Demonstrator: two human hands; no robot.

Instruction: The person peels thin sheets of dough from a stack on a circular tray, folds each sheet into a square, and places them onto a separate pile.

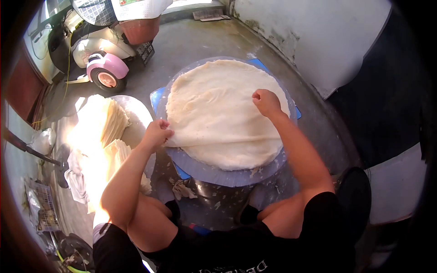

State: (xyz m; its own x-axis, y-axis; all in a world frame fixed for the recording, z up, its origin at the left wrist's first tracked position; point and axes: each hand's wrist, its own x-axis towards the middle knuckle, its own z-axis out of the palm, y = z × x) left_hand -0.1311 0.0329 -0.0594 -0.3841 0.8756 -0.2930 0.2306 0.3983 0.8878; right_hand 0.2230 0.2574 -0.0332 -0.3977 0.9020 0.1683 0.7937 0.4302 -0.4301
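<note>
Seen from above, a seated person leans over a thin pale round dough sheet (218, 118) on top of a stack. The stack lies on a round grey plastic tray (214, 173), over a blue square support (158, 98) on the concrete floor (200, 41). The left hand (157, 134) is closed, pinching the sheet's near left edge and lifting it slightly. The right hand (266, 102) is curled into a fist on the sheet's right side; whether it grips is unclear. To the left, a second round tray (136, 118) holds folded sheets (102, 120) in glaring sunlight. A pink and white toy car (107, 68) stands beyond.
</note>
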